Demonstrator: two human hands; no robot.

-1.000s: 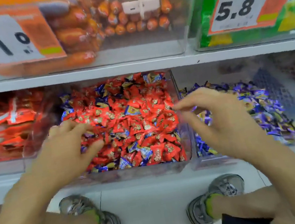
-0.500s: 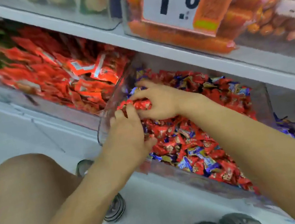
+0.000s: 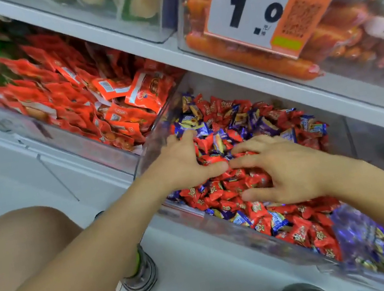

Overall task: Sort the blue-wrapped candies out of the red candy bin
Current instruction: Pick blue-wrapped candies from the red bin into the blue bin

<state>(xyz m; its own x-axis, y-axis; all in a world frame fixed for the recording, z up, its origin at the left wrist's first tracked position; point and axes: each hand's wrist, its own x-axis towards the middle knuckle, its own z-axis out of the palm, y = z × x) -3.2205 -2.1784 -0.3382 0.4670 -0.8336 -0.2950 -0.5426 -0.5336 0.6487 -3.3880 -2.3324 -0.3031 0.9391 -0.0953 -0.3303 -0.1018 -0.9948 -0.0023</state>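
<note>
A clear bin (image 3: 152,141) on the lower shelf holds a heap of red-wrapped candies (image 3: 233,186) with blue-wrapped candies (image 3: 197,125) mixed in, mostly along the back and the front right. Both my hands are inside it. My left hand (image 3: 184,164) lies on the heap near the bin's left side, fingertips on a blue candy and thumb stretched to the right. My right hand (image 3: 289,169) rests flat on the red candies with fingers spread towards the left, its fingertips almost meeting my left thumb. Neither hand visibly holds a candy.
A bin of blue candies (image 3: 381,248) adjoins at the lower right and a bin of red packets (image 3: 102,104) stands on the left. Above are orange sausages behind a 1.0 price tag (image 3: 252,8). My knee and shoes (image 3: 141,273) are below the shelf edge.
The view has swung left. My hands went from hovering in front of the bins into the red bin, first at its back left corner; now they lie spread over its middle.
</note>
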